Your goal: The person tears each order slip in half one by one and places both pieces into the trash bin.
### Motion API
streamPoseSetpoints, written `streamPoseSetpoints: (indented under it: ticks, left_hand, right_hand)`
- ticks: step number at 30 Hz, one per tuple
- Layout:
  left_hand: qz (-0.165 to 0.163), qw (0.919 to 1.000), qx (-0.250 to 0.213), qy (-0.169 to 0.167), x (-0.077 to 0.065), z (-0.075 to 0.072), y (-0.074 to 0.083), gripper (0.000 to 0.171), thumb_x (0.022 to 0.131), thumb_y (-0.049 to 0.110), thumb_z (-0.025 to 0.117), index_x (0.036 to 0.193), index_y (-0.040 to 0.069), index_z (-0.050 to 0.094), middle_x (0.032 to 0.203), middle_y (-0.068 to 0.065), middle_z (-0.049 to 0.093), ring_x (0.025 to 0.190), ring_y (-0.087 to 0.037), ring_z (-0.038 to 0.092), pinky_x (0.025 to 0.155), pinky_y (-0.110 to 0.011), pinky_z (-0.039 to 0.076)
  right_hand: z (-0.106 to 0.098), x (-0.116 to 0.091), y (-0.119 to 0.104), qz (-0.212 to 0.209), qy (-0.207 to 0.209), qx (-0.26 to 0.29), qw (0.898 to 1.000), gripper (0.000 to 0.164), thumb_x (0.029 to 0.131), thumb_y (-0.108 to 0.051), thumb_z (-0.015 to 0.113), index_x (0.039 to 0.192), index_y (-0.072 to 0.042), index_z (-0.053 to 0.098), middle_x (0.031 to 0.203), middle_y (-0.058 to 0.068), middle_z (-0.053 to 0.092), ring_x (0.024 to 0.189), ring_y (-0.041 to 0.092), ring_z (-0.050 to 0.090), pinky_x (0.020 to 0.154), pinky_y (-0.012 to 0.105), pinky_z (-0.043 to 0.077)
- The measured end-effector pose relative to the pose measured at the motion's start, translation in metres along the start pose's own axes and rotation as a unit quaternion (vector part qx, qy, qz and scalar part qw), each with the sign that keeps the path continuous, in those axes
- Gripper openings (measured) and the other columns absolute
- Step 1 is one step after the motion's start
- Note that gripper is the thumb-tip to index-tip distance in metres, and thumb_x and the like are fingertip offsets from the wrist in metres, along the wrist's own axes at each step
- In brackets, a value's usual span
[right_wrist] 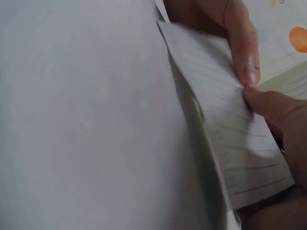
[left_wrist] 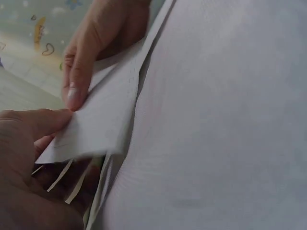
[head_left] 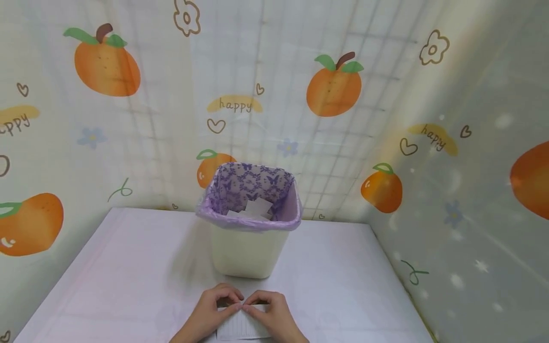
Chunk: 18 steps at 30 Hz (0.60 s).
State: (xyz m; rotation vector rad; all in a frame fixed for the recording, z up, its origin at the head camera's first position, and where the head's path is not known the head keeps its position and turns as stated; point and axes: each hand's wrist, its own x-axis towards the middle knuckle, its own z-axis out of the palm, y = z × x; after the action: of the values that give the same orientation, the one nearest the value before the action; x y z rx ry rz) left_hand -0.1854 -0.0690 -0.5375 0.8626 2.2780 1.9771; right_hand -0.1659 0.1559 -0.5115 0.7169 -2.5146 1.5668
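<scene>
Both hands pinch the upper edge of a small sheet of lined paper (head_left: 241, 326) low in the head view. The left hand (head_left: 209, 308) holds it between thumb and fingers, and the right hand (head_left: 274, 312) does the same beside it, thumb tips almost meeting. In the left wrist view the paper (left_wrist: 103, 115) slants between the two thumbs, with more sheet edges showing below it. Faint ruled lines cross the paper (right_wrist: 230, 120) in the right wrist view. Fingers behind the sheet are partly hidden.
A cream bin (head_left: 250, 252) stands just beyond the hands, lined with a purple patterned bag (head_left: 253, 224). White paper pieces (head_left: 259, 207) lie inside it. The white table (head_left: 339, 276) reaches back to a curtain (head_left: 266, 57) printed with oranges.
</scene>
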Motion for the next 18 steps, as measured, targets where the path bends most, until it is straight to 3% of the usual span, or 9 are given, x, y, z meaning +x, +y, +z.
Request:
streamPoseSetpoints:
  ticks: [6, 11, 18]
  left_hand:
    - [-0.011, 0.9997, 0.022, -0.007, 0.008, 0.000, 0.017, 0.010, 0.098, 0.024, 0.077, 0.089, 0.025, 0.072, 0.109, 0.002, 0.076, 0.096, -0.009, 0.070, 0.084, -0.029, 0.059]
    - [0.023, 0.9989, 0.041, -0.006, 0.018, -0.006, 0.039, 0.010, 0.098, 0.022, 0.077, 0.089, 0.023, 0.073, 0.108, 0.002, 0.077, 0.097, -0.010, 0.070, 0.084, -0.033, 0.058]
    - [0.082, 0.9953, 0.050, 0.008, 0.032, -0.014, 0.074, 0.011, 0.097, 0.019, 0.077, 0.090, 0.025, 0.073, 0.109, 0.002, 0.076, 0.097, -0.012, 0.069, 0.083, -0.035, 0.058]
  right_hand:
    - [-0.013, 0.005, -0.019, 0.018, -0.014, -0.015, 1.000, 0.007, 0.096, -0.021, 0.079, 0.095, -0.028, 0.078, 0.091, -0.010, 0.079, 0.092, 0.006, 0.071, 0.089, 0.030, 0.055]
    - [-0.024, 0.012, -0.040, 0.020, -0.003, -0.031, 0.999, 0.009, 0.095, -0.021, 0.080, 0.094, -0.030, 0.078, 0.091, -0.015, 0.078, 0.093, 0.005, 0.072, 0.089, 0.029, 0.056]
    - [-0.045, 0.022, -0.070, -0.035, 0.010, -0.048, 0.998, 0.007, 0.095, -0.020, 0.080, 0.095, -0.027, 0.080, 0.092, -0.013, 0.079, 0.091, 0.006, 0.074, 0.087, 0.031, 0.060]
